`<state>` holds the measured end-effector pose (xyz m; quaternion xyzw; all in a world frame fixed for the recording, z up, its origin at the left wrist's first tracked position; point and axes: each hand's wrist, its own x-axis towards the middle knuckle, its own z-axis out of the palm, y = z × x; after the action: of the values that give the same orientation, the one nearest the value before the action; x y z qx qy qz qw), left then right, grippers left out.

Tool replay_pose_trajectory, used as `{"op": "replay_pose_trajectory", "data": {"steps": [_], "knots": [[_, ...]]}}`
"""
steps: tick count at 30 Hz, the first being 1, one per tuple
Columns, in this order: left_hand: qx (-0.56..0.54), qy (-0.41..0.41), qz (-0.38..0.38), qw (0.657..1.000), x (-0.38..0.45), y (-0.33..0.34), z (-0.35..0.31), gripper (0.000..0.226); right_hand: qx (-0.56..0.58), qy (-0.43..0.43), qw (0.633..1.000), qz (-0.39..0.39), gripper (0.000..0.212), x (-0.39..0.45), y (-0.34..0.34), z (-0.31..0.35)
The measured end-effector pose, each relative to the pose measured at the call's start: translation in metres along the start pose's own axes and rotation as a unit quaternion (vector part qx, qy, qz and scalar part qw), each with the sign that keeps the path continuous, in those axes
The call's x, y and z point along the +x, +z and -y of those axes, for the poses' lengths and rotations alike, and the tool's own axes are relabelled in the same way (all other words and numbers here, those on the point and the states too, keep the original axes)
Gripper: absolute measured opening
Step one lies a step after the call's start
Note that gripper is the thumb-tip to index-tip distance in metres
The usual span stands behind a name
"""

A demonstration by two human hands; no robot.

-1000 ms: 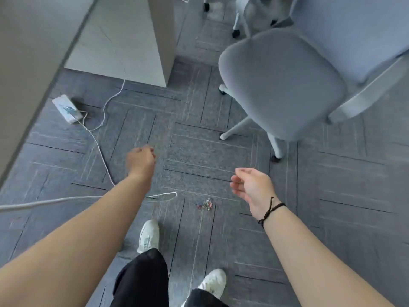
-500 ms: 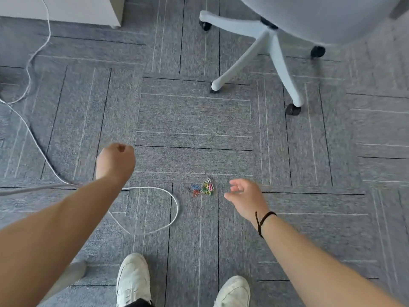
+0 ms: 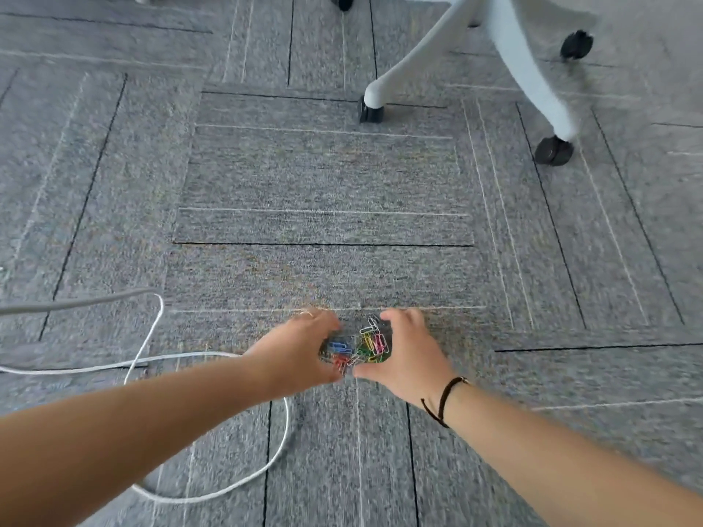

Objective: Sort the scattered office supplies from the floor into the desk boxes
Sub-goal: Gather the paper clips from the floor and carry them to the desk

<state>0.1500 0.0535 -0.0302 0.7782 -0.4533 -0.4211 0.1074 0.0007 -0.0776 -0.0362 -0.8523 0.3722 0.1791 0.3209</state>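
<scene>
A small pile of coloured paper clips [image 3: 357, 346] lies on the grey carpet tiles [image 3: 323, 184]. My left hand [image 3: 296, 353] curves round the pile's left side, and my right hand [image 3: 405, 357], with a black cord on its wrist, curves round the right side. The two thumbs nearly meet at the near edge of the pile, so the hands ring the clips. Both sets of fingertips touch the carpet at the far side. The desk boxes are out of sight.
A white cable [image 3: 283, 443] loops across the carpet under my left forearm, and a grey cable [image 3: 76, 304] runs in from the left. A white chair base [image 3: 506, 51] with black castors [image 3: 371, 113] stands ahead on the right.
Both hands have come down and inward from either side to close around the paper clips. The view has dropped much nearer to the floor.
</scene>
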Motion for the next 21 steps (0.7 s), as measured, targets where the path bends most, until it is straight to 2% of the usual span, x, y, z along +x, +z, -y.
{"op": "replay_pose_trajectory", "data": {"steps": [3, 8, 10, 14, 18, 21], "knots": [[0.001, 0.003, -0.025, 1.0, 0.006, 0.008, 0.0, 0.059, 0.016, -0.021, 1.0, -0.016, 0.085, 0.004, 0.003, -0.001], [-0.08, -0.012, -0.033, 0.996, 0.007, 0.009, -0.006, 0.056, 0.059, -0.038, 0.997, 0.033, 0.06, 0.004, -0.005, 0.002], [-0.099, -0.003, -0.039, 0.994, 0.004, 0.007, -0.003, 0.055, 0.091, -0.035, 0.995, 0.023, 0.055, 0.001, -0.008, -0.001], [-0.077, 0.008, -0.049, 0.996, 0.001, -0.002, 0.015, 0.051, 0.037, -0.051, 0.998, -0.022, 0.065, -0.001, -0.008, -0.012], [-0.04, 0.0, -0.046, 0.998, 0.004, -0.006, 0.021, 0.042, 0.012, -0.078, 0.997, 0.001, 0.073, -0.002, 0.003, -0.003], [-0.064, -0.007, -0.043, 0.997, 0.006, 0.0, 0.016, 0.036, 0.018, -0.104, 0.994, 0.018, 0.073, -0.004, 0.014, 0.012]]}}
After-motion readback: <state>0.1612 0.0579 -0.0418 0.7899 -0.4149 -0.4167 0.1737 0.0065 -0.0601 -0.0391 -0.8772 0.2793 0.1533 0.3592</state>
